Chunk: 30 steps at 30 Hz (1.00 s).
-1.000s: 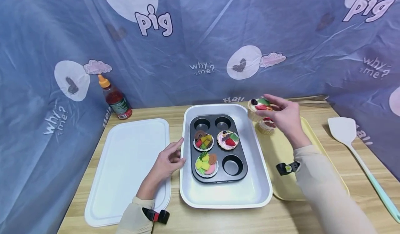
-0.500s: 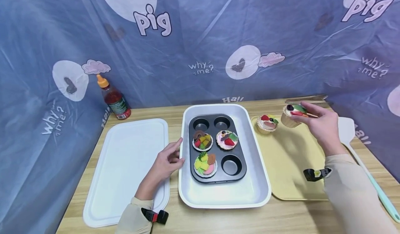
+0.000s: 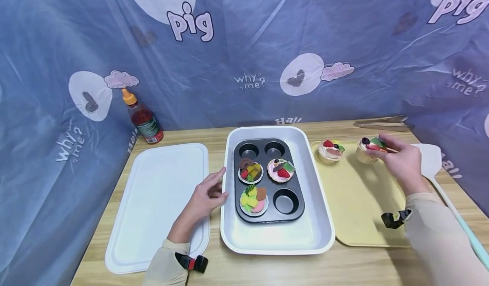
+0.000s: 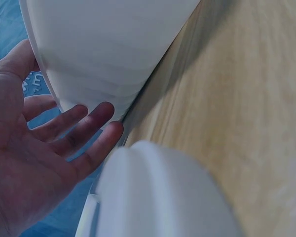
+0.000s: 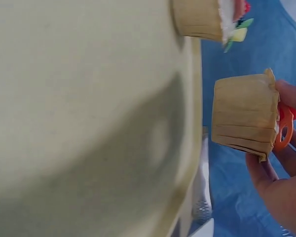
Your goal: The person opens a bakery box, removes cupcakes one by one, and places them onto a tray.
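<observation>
My right hand [image 3: 401, 163] pinches a fruit-topped cupcake [image 5: 244, 113] by its upper edge, holding it over the back of the yellow tray [image 3: 363, 218]. In the right wrist view a gap shows between its tan paper cup and the tray. A second cupcake [image 3: 330, 152] stands on the tray to its left. My left hand [image 3: 204, 199] rests, fingers loosely spread, against the left side of the deep white pan [image 3: 275, 241]. Inside that pan lies a dark muffin tin [image 3: 273, 216]. Two fruit cupcakes fill its left cups and a pink tart [image 3: 280, 170] its middle right cup; three cups are bare.
A flat white tray [image 3: 160, 209] lies left of the pan, with a red sauce bottle [image 3: 147, 122] behind it. Right of the yellow tray lies a white spatula [image 3: 428, 163] with a mint handle. Metal tongs [image 3: 382, 123] lie at the back right, before a blue curtain.
My right hand has carried the cupcake rightward from beside the pan, past the other cupcake, then lowered it toward the yellow tray. My left hand has stayed at the pan.
</observation>
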Tool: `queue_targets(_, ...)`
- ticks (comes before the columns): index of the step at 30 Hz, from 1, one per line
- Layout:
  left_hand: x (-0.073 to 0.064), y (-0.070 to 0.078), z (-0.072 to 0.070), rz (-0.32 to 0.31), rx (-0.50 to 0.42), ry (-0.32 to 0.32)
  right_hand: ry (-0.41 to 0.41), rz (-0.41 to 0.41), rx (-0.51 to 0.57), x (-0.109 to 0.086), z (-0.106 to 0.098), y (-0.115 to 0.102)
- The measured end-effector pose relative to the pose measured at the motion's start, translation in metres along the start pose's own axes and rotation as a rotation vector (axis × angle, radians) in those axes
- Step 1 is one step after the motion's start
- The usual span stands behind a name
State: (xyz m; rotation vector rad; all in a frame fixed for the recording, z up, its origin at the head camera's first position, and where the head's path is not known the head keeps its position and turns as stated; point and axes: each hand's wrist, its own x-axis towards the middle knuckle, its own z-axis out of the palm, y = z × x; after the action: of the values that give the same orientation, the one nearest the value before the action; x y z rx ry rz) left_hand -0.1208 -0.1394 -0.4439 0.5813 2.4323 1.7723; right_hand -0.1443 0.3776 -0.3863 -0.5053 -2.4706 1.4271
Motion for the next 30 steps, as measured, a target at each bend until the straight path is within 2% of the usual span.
queue_targets(4,0.0,0.001,0.0,-0.002,0.012,0.002,0.003,0.031,-0.119,0.001,0.003,0.005)
queue_targets(7,0.0,0.001,0.0,-0.006,0.024,0.003,0.002,0.045,-0.164,0.001,0.006,0.007)
queue_targets(13,0.0,0.0,0.0,-0.008,0.028,0.009,0.013,0.025,-0.195,0.002,0.011,0.013)
queue_targets(21,0.001,0.002,0.0,-0.009,0.026,0.01,0.012,0.044,-0.222,0.002,0.014,0.019)
queue_targets(30,0.001,0.003,0.0,-0.009,0.009,0.009,0.024,0.055,-0.192,0.001,0.015,0.022)
